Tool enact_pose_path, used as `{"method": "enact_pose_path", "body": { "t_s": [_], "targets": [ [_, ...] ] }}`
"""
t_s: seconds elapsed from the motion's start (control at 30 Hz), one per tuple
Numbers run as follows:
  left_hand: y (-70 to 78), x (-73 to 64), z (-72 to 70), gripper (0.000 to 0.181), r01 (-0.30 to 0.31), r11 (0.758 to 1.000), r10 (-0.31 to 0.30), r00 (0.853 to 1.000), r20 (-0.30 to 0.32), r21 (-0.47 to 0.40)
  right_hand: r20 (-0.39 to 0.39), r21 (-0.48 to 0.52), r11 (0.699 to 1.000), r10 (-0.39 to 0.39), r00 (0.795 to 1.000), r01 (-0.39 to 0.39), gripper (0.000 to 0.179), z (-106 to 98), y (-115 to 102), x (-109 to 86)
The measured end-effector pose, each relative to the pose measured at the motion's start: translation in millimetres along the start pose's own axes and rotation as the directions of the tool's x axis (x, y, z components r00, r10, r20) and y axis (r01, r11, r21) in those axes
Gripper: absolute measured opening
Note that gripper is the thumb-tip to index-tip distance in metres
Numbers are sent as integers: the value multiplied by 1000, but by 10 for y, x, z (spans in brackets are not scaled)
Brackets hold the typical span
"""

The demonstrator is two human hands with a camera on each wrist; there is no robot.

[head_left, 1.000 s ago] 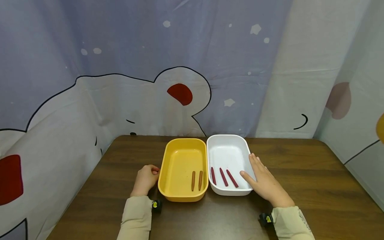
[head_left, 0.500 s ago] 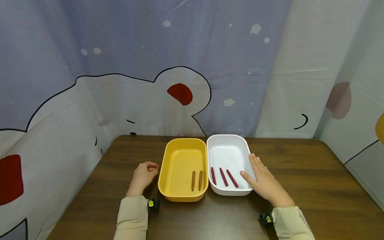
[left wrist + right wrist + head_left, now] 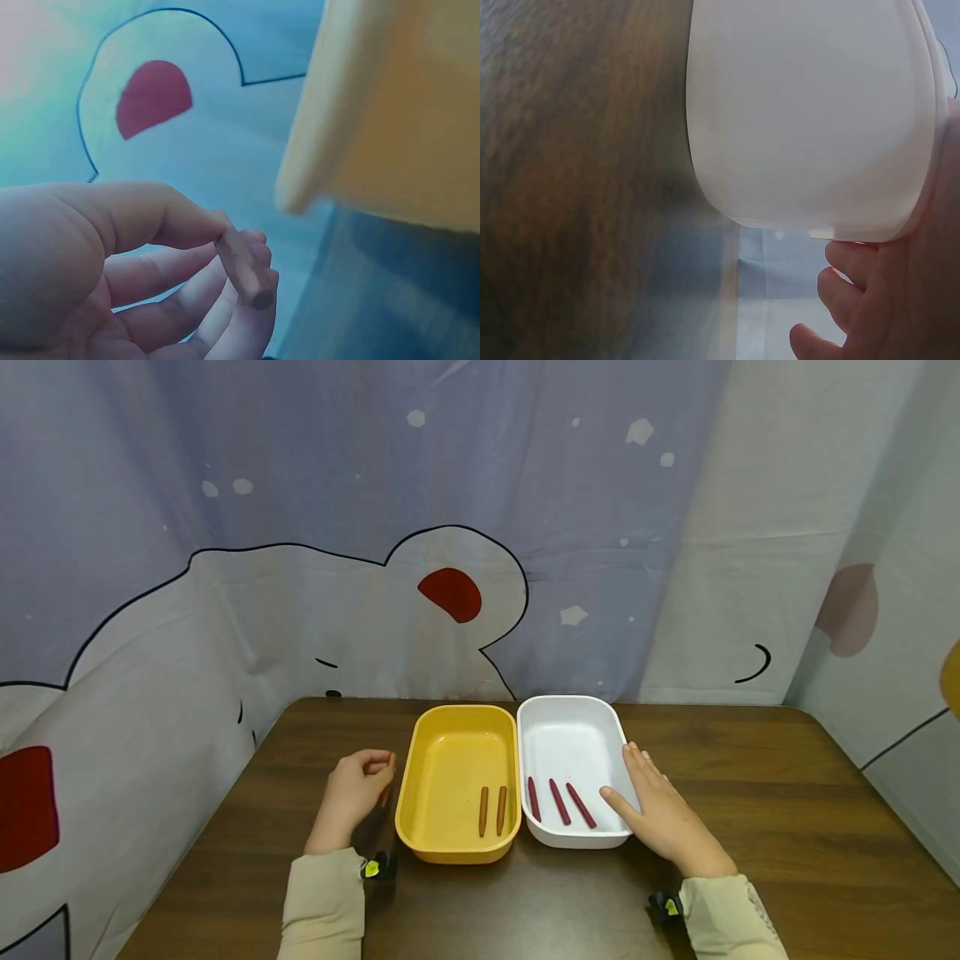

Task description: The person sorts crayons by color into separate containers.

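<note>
Left of the yellow tray [image 3: 435, 760], my left hand [image 3: 352, 793] is raised over the tabletop. Its thumb and fingertips pinch a short brown crayon [image 3: 246, 270], whose blunt end points out of the grip in the left wrist view. My right hand [image 3: 667, 814] rests along the right rim of the white tray [image 3: 573, 735], fingers straight down the outer wall and thumb spread over the inside. Two brown crayons [image 3: 492, 812] lie side by side at the yellow tray's right. In the white tray's near part are three dark red crayons [image 3: 559, 802].
Both trays stand side by side on a dark wooden table [image 3: 720, 760], near its back edge. A printed curtain [image 3: 585, 527] hangs behind the table and along its sides. Each wrist wears a small black device, such as the left wrist camera [image 3: 379, 865].
My left hand has lifted and drifted slightly left, away from the yellow tray's side, and the crayon in its fingers now shows. The right hand, the trays and the crayons in them stay put.
</note>
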State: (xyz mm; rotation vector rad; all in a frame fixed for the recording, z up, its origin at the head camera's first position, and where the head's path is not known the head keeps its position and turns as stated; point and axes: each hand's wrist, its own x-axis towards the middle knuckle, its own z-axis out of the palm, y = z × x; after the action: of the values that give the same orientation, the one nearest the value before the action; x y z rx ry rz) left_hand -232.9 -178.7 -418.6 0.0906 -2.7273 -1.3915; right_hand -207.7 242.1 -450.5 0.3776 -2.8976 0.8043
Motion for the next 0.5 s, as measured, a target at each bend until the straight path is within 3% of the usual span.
{"method": "enact_pose_path", "body": {
  "t_s": [0.2,0.4,0.5],
  "targets": [
    [85,-33,-23,32,-18,995,22,999,31,-101,0,-2,1000,-6,1000,6,85,-2,-9,-1],
    [177,-55,18,35,12,969,14,995,103,-248,2,-5,1000,-5,1000,5,85,3,-1,1],
    [215,-61,69,35,24,960,14,991,133,-277,1,-5,1000,-6,1000,6,85,6,3,1]
  ]
}}
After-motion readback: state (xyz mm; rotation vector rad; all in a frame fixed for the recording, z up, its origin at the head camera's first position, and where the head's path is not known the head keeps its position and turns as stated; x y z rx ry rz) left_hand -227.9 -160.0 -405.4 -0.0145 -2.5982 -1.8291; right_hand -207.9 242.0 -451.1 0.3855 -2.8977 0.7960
